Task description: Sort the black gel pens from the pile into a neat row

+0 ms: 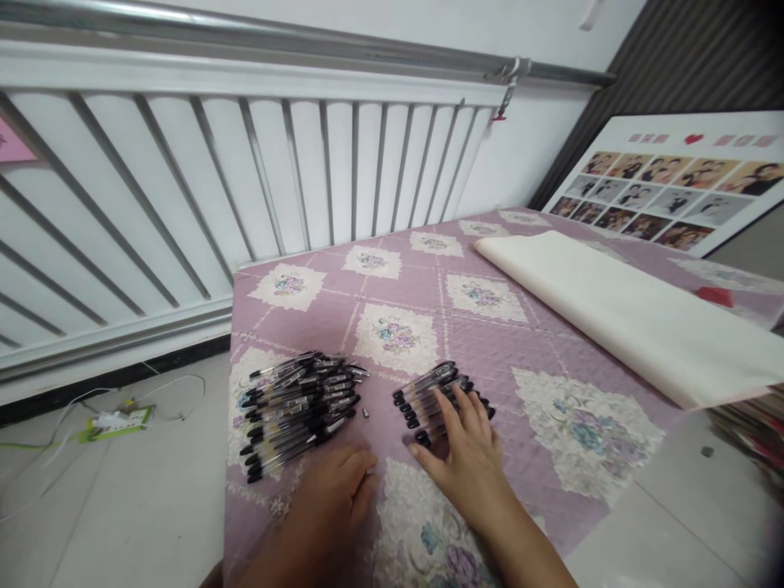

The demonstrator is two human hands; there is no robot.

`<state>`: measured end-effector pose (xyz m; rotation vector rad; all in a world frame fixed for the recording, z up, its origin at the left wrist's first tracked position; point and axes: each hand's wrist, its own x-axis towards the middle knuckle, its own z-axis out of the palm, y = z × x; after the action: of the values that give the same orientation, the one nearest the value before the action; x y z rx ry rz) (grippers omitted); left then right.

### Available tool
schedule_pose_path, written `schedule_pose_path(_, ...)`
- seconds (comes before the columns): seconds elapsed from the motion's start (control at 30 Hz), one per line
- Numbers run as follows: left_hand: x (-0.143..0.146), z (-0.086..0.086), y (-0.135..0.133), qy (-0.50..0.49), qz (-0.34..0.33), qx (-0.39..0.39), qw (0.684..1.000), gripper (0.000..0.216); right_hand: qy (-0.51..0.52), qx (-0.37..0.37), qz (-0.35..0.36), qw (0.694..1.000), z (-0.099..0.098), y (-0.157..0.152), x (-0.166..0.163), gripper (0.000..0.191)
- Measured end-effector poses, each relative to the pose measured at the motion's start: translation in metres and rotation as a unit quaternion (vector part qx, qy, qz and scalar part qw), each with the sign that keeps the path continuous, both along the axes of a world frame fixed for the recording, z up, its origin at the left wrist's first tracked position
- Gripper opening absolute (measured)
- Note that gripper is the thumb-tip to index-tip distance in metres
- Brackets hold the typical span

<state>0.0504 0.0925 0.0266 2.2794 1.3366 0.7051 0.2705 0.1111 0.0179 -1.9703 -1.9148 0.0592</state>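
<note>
My right hand [469,449] lies over a small group of gel pens [425,388], its fingers spread and touching the pens on the near side. These pens have clear barrels and black caps and lie side by side, partly hidden under my fingers. To the left is a larger heap of similar pens [300,404], stacked in loose rows. My left hand [343,490] is just in front of that heap, slightly blurred, with fingers curled in; whatever they may hold is hidden. Between the two groups lies a tiny pen tip piece [366,412].
A purple floral cloth [422,327] covers the table. A large cream sheet [612,310], folded or rolled at its edge, lies to the right, near a photo board [667,188]. Behind stands a white radiator [343,171]. A green-and-white power strip [116,425] with cables is on the floor.
</note>
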Motion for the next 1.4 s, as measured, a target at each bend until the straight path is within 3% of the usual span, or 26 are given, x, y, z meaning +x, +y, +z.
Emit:
schedule_pose_path(0.17, -0.007, 0.001, 0.0, 0.026, 0.013, 0.025, 0.999, 0.02, -0.006, 0.037, -0.021, 0.999, 0.007, 0.004, -0.013, 0.061)
schedule_pose_path(0.3, -0.028, -0.005, 0.009, 0.072, 0.036, 0.094, 0.992, 0.022, 0.022, 0.095, 0.045, 0.994, 0.013, 0.007, -0.037, 0.034)
schedule_pose_path(0.43, -0.05, -0.004, 0.016, 0.117, 0.084, 0.126, 0.982, 0.02, 0.072, 0.07, 0.118, 0.988, 0.018, 0.008, -0.068, 0.015)
schedule_pose_path(0.63, -0.064, 0.01, 0.01, 0.184, 0.143, 0.082, 0.969, 0.018, 0.12, 0.004, 0.171, 0.978, 0.023, 0.01, -0.099, 0.015)
schedule_pose_path(1.0, -0.074, 0.008, 0.005, 0.225, 0.151, 0.019, 0.962, 0.013, 0.107, -0.052, 0.199, 0.973, 0.025, 0.013, -0.122, 0.022)
schedule_pose_path(1.17, -0.064, 0.015, 0.004, 0.224, 0.151, -0.022, 0.962, 0.007, 0.111, -0.023, 0.206, 0.972, 0.027, 0.015, -0.114, 0.011)
schedule_pose_path(1.4, -0.059, 0.016, 0.003, 0.218, 0.139, -0.073, 0.963, 0.011, 0.087, 0.039, 0.139, 0.986, 0.017, 0.03, -0.085, 0.012)
